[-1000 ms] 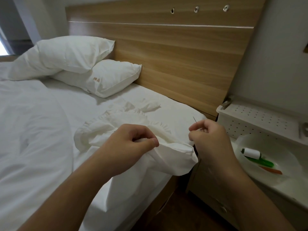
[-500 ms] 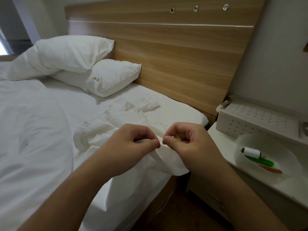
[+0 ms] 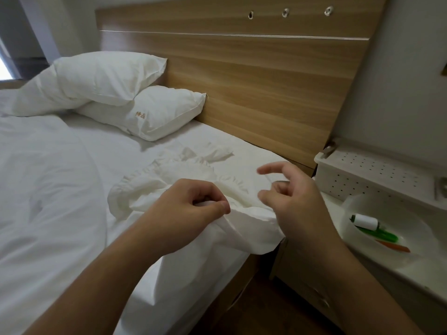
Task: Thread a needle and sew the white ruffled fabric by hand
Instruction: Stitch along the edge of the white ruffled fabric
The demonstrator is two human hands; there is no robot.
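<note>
The white ruffled fabric (image 3: 183, 180) lies bunched on the bed's right edge, one corner hanging over the side. My left hand (image 3: 188, 213) pinches a fold of it between thumb and forefinger. My right hand (image 3: 290, 199) hovers just right of the fold, blurred. Its forefinger and thumb are spread apart and the other fingers are loosely curled. A faint thin line runs below the forefinger; I cannot tell whether it is needle or thread. A white thread spool (image 3: 365, 221) lies in a bowl on the nightstand.
The translucent bowl (image 3: 348, 209) also holds a green item (image 3: 379, 234) and an orange one (image 3: 394, 246). A white perforated box (image 3: 375, 172) stands behind it. Two pillows (image 3: 108, 76) lean against the wooden headboard (image 3: 266, 81). A white duvet (image 3: 43, 189) covers the left.
My right hand went from holding the needle upright, to pinching at the fold beside my left thumb, and now has drawn back right with fingers spread. The left hand kept its pinch.
</note>
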